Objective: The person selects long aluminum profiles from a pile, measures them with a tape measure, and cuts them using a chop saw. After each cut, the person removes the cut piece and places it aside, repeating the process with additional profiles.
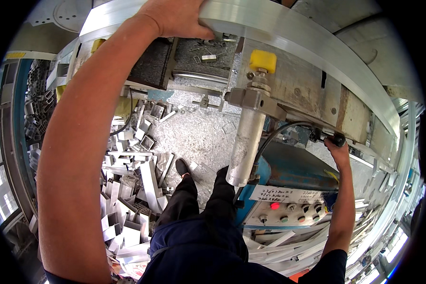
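Note:
My left hand (177,20) reaches to the far side and grips a long silvery aluminium profile (293,35), its thumb on the near edge and its other fingers out of sight. The profile lies across the back of a metal machine bed (303,85). Low on the right, my right hand (337,154) is closed around a black-knobbed lever (338,139) under the bed's front edge. Between my hands stands a metal clamp cylinder (246,142) tipped with a yellow pad (263,60), which sits just short of the profile.
A short offcut (208,58) and shavings lie in the dark recess near my left hand. Aluminium offcuts (149,184) heap on the floor at left. A blue machine housing (293,165) carries a button panel (288,213). Long scrap strips (288,244) lie below it.

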A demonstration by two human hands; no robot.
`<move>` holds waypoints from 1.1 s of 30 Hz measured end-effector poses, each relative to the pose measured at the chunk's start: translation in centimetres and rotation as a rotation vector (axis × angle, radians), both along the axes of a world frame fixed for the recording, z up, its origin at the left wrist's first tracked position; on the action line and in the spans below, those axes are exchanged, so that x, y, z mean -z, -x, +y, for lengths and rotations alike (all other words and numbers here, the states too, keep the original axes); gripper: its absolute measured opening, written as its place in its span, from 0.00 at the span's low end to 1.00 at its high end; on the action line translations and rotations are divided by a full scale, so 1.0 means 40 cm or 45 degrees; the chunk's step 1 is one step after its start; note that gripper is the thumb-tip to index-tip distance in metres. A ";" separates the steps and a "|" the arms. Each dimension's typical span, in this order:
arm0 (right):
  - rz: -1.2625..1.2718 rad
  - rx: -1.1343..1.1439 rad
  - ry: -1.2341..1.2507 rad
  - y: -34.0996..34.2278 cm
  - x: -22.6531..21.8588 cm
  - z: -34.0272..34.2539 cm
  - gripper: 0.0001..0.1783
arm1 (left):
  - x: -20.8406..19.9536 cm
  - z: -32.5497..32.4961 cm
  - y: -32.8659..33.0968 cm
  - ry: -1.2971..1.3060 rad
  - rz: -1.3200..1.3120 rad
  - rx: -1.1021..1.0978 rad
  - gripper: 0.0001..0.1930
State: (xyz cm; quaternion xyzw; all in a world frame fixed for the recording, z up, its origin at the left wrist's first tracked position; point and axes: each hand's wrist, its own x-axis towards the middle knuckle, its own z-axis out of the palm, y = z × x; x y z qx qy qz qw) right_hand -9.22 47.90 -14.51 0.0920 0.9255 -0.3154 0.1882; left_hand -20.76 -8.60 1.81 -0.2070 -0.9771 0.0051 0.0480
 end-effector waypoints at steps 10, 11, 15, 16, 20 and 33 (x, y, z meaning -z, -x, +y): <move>-0.208 -0.407 -0.080 0.029 -0.040 0.037 0.24 | 0.002 -0.100 -0.019 0.267 0.066 -0.014 0.53; -0.247 -0.594 -0.209 0.054 -0.049 0.049 0.27 | 0.004 -0.120 -0.015 0.366 0.074 -0.011 0.53; -0.278 -0.978 -0.377 0.074 0.029 0.188 0.35 | 0.098 -0.087 0.062 0.018 0.091 0.075 0.53; -0.444 -0.986 -0.503 0.090 0.047 0.189 0.40 | 0.091 -0.095 0.060 0.048 0.071 0.045 0.53; -0.699 -1.066 -0.745 0.148 0.150 0.246 0.45 | 0.096 -0.071 0.057 0.087 0.144 0.060 0.54; -0.665 -1.016 -0.715 0.224 0.504 0.537 0.37 | 0.042 0.023 0.020 0.054 0.019 0.111 0.54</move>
